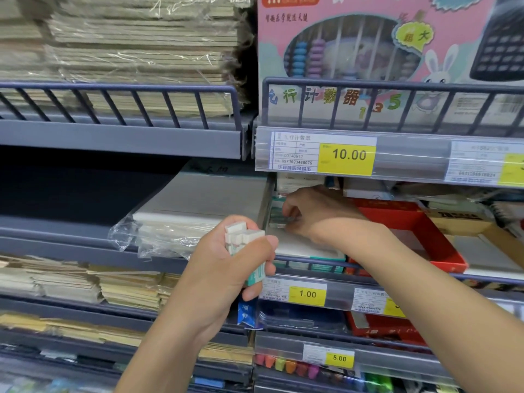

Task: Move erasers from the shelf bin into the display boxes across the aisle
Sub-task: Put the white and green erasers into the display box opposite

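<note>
The left hand [226, 259] is clenched round a handful of white erasers [245, 236] in green-printed sleeves, held in front of the shelf just left of the yellow 1.00 price tag [307, 294] and a little above it; the erasers' bare white ends stick up past the thumb and one sleeve shows below the fingers; the right hand [314, 211] reaches into the shelf bin [309, 251], a shallow white tray with a teal front edge directly above that tag, and its curled fingers are pinching a few more green-sleeved erasers [279, 218] at the bin's left rear corner; a red display tray [425, 236] sits just right of the bin, up and to the right of the tag; a plastic-wrapped stack of white paper [198, 214] lies to the upper left of the tag; a pink abacus toy box [368, 52] stands on the shelf well above it, over a 10.00 price label [347, 156].
</note>
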A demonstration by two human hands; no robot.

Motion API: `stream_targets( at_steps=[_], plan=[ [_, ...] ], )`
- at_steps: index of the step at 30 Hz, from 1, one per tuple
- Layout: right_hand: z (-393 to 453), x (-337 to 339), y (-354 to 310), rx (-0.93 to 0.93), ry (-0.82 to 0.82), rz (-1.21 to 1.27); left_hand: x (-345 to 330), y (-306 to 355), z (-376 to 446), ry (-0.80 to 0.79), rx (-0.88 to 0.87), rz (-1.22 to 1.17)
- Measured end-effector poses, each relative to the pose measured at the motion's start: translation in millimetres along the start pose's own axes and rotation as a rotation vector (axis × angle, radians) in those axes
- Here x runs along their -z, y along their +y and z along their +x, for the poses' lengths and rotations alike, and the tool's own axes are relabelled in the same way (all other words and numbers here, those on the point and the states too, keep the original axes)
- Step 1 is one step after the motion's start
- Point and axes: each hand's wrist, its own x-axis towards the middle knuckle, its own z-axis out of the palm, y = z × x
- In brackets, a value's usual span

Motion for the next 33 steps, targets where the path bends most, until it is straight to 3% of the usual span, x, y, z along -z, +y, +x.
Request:
stream_targets(
  at_steps=[12,17,21,27,33],
  plan=[
    [5.5,-0.5,3.0,0.045,-0.035,0.105,1.1,-2.6,2.1,-0.005,-0.001,0.011],
    [-26.3,21.2,-3.4,0.146,0.019,0.448,1.2,-1.1,1.4,-0.016,-0.009,0.026],
    [-65.8,42.3,-16.5,0.366,-0.185,0.782,-1.2,-0.4,1.6,-0.058,-0.055,0.057],
    [-76.8,49.7,-12.2,0.386,-0.247,0.876,-3.3,-5.2,2.9,-0.078,-0.07,0.129],
    [-78.4,45.1,0.8,0.387,-0.178,0.97,-6.5,-2.5,0.7,-0.123,-0.07,0.063]
  ],
)
